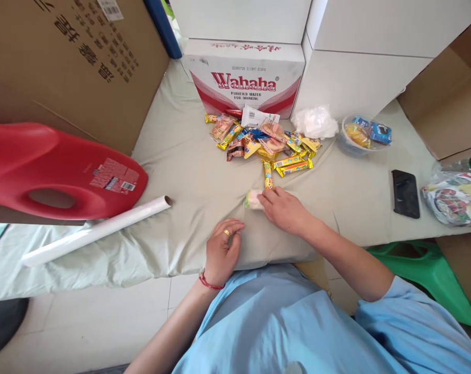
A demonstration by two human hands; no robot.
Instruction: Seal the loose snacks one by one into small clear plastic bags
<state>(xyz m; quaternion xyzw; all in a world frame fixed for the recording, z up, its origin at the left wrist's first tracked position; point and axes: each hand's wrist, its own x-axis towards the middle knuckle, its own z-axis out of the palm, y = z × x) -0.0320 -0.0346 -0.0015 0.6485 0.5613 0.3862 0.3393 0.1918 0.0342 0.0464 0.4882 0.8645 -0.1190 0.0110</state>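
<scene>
My right hand (282,209) has its fingers closed over one end of a small wrapped snack (254,199), pale pink and white with a green end, on the light cloth. Just beyond it lies a yellow snack stick (267,175). My left hand (224,243), with a gold ring and a red bracelet, rests near the cloth's front edge. Its fingers are loosely bent, the thumb is apart, and nothing shows in it. Past both hands spreads a pile of packaged snacks (272,145) in yellow, blue, brown and clear wrappers.
A Wahaha carton (245,78) stands behind the pile. To the right are a white plastic bag (315,122), a clear bowl (348,148) with packets, a black phone (405,194) and a bagged item (453,197). A red jug (75,171) and white roll (98,231) lie left.
</scene>
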